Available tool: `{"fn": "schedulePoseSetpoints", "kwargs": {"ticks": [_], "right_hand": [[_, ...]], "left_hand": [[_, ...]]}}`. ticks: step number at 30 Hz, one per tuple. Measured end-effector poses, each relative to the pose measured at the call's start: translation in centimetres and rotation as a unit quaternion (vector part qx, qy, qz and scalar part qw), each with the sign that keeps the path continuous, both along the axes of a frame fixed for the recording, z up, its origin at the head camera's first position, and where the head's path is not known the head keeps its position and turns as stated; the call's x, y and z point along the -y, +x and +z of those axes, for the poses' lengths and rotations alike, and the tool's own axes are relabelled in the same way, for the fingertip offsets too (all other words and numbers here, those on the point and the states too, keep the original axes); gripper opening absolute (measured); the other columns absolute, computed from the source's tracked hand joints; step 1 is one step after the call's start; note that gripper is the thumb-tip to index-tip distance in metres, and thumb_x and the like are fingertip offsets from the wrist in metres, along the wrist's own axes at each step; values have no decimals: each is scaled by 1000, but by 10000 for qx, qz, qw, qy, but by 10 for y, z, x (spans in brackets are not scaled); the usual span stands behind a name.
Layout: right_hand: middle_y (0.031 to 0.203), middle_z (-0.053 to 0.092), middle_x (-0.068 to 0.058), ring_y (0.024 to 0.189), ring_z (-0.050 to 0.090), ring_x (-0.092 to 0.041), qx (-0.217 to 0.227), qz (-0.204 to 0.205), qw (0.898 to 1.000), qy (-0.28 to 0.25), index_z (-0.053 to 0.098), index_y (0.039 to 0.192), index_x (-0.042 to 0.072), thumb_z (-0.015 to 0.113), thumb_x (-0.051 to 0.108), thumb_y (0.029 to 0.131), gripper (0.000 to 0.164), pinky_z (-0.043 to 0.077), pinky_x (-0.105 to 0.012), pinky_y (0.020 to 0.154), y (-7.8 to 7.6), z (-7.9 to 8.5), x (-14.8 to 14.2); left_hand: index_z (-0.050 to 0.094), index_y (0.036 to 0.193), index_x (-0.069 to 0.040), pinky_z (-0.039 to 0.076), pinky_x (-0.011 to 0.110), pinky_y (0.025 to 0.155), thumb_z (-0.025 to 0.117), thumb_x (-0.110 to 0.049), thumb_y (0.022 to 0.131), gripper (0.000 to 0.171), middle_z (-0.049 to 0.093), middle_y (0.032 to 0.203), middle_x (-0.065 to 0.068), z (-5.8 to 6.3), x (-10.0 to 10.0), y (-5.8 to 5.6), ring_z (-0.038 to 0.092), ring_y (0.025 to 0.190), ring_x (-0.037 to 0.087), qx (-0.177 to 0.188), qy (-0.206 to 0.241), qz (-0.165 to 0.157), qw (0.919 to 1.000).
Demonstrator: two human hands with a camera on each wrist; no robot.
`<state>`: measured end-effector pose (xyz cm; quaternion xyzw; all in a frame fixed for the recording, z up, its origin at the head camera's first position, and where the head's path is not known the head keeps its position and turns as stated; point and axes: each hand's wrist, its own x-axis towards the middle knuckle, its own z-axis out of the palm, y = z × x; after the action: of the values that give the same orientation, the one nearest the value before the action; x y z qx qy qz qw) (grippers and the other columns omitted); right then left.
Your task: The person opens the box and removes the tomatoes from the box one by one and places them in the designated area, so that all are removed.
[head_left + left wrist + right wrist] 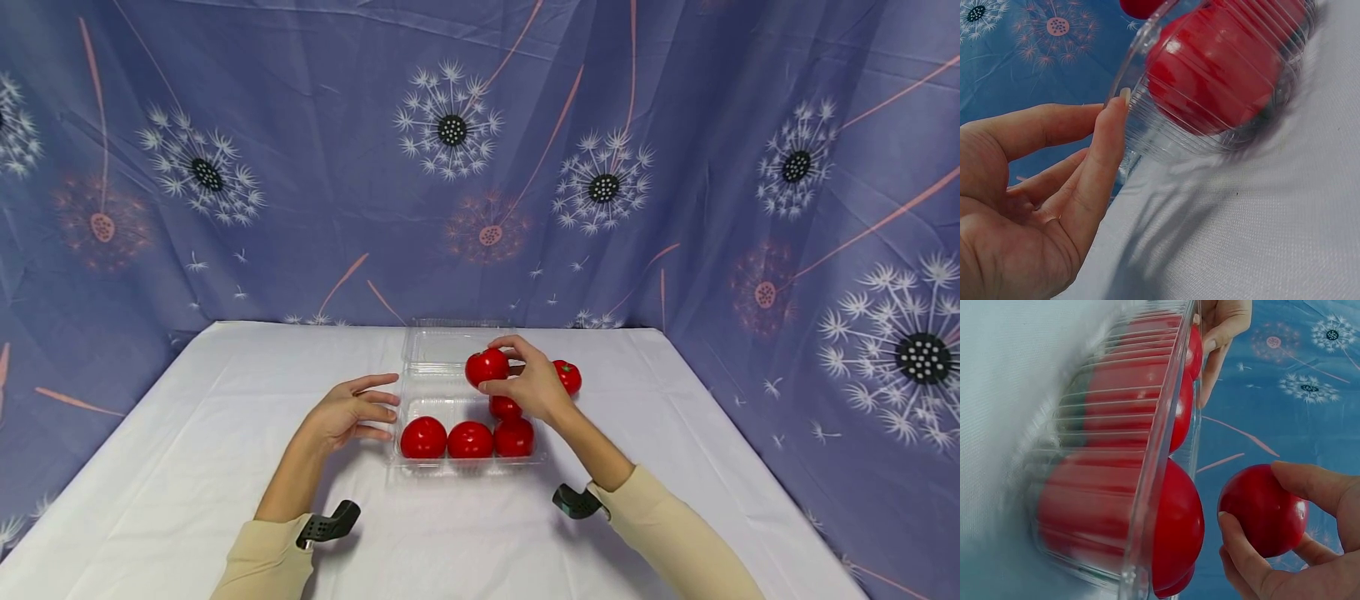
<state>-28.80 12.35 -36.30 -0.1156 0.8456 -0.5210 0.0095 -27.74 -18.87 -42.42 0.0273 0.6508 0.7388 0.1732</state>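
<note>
A clear plastic clamshell box [450, 410] stands on the table with its lid folded back. Red tomatoes fill its front row: a left one [423, 437], a middle one [470, 439] and a right one [513, 437]. Behind the right one sits another tomato [505, 407], partly hidden by my right hand [534, 385]. That hand grips a tomato [1263, 510] between thumb and fingers, raised above the back of the box. My left hand [347, 412] is at the box's left side, fingers spread and extended, fingertips [1113, 119] at the rim.
One more tomato [567, 377] lies on the white tablecloth [637, 433] to the right of the box, partly behind my right hand. The box's clear lid [450, 343] lies open towards the back edge. A blue dandelion-print curtain [337, 167] hangs behind the table.
</note>
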Motion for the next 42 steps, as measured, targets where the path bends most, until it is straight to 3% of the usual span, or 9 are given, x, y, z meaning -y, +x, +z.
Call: {"fn": "schedulePoseSetpoints", "kwargs": {"ticks": [12,27,35,42], "right_hand": [[140,56,-15,118,64,-36,-6,8,10000,80,59,135,26,85,17,81,61,62,-49,89,-1,-1,1],[135,58,-14,110,64,-35,38,-239,9997,-83,58,121,23,87,26,79,51,63,-47,85,-3,-7,3],[136,57,-13,116,61,-33,-72,-286,9993,237,55,139,22,86,23,79,68,61,-47,90,-6,-7,-4],[134,59,-14,117,60,-34,-62,-386,9988,289,57,138,15,86,20,79,66,61,-47,91,-7,-4,-14]], "left_hand": [[34,156,0,65,39,70,71,8,84,81,64,124,19,0,1,0,73,82,20,25,-7,11,10000],[35,155,1,65,39,69,70,8,84,80,65,122,18,-2,1,-1,73,80,18,33,48,25,10000],[36,155,0,65,39,69,71,8,84,80,65,123,19,-1,0,-1,73,82,20,18,5,41,10000],[36,155,0,65,40,70,70,7,85,78,62,127,22,0,1,-1,73,82,20,27,-16,15,10000]]}}
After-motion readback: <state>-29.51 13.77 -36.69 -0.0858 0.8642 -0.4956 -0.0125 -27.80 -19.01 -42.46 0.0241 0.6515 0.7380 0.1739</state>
